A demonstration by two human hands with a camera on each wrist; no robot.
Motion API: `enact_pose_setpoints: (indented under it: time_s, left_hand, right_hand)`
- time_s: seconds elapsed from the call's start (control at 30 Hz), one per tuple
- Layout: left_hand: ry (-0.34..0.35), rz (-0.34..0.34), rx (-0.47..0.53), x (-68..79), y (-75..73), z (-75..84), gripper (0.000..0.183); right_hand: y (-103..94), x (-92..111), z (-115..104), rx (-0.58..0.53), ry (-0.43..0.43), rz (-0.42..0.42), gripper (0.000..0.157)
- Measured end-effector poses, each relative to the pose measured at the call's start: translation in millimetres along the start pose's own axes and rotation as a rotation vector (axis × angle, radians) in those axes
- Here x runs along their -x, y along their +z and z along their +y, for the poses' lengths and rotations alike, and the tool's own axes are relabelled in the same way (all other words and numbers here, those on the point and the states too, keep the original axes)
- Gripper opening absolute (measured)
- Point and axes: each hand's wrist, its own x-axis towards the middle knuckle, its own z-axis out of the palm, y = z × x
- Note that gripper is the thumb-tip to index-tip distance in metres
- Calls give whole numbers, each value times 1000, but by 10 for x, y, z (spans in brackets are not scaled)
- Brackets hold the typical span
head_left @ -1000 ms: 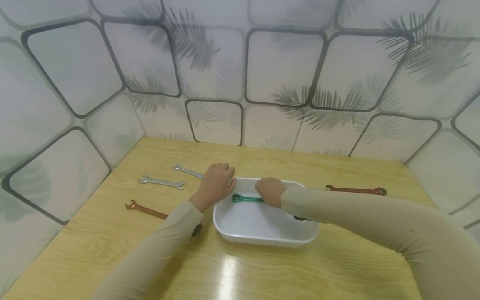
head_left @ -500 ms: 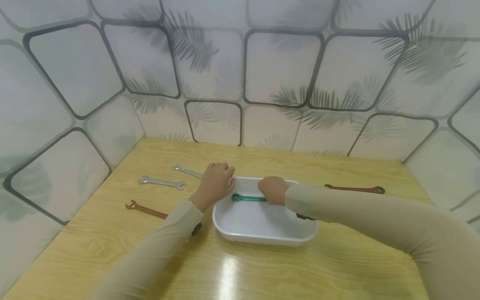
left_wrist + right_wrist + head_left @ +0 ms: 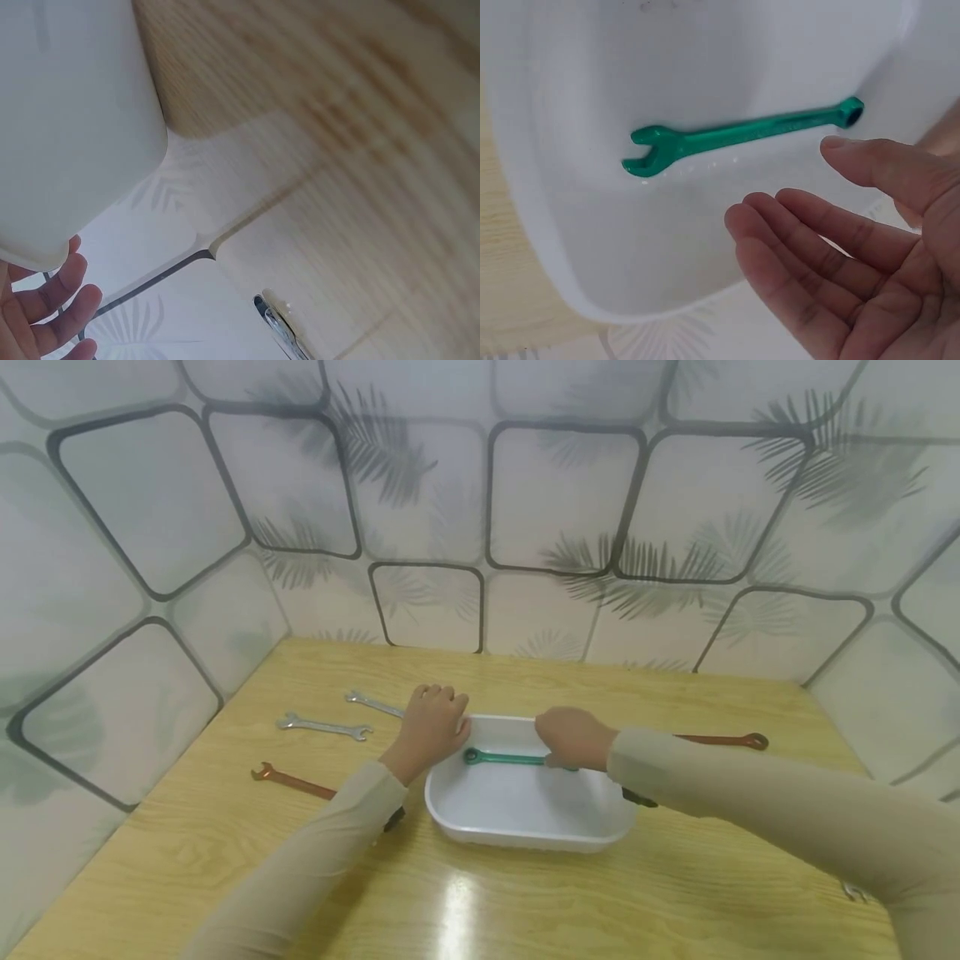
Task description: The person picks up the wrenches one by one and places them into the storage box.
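Observation:
A white plastic tub (image 3: 525, 840) stands on the table in the head view. My left hand (image 3: 429, 727) grips its far left corner; in the left wrist view the curled fingers (image 3: 64, 292) show beside the rim. A green combination wrench (image 3: 757, 133) lies on the tub's floor, ring end to the left in the head view. Over the tub's right half is my right hand (image 3: 576, 737), hiding part of the wrench's open end from the head view. The right wrist view shows this hand's fingers and thumb spread apart beside the wrench, holding nothing.
Left of the tub lie a silver open-end wrench (image 3: 324, 727), another silver wrench (image 3: 373, 703) and a copper-coloured wrench (image 3: 294, 781). A red wrench (image 3: 723, 741) lies to the right, partly behind my sleeve. A silver wrench end (image 3: 853, 892) peeks out near the right arm. A patterned wall (image 3: 532, 610) bounds the table.
My right hand has moved to the right and come off the green wrench, which stays in the tub with more of its handle showing. The left hand has stayed put.

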Motion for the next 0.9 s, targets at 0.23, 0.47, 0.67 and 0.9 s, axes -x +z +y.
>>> enact_pose_setpoints:
  time_s: [0.23,0.47,0.67,0.9]
  left_hand:
    - [-3,-3,-13,0,-11,8,24]
    - [5,17,4,8,-42,23,23]
    - [9,33,4,6,-55,30,21]
    - [11,23,7,5,-44,22,22]
  right_hand:
    - [-188,197,83,-37,-27,93,21]
    - [-305,383,192,-57,-35,205,21]
    - [-386,577,295,-142,-1,365,18]
    - [-434,809,413,-269,85,437,15]
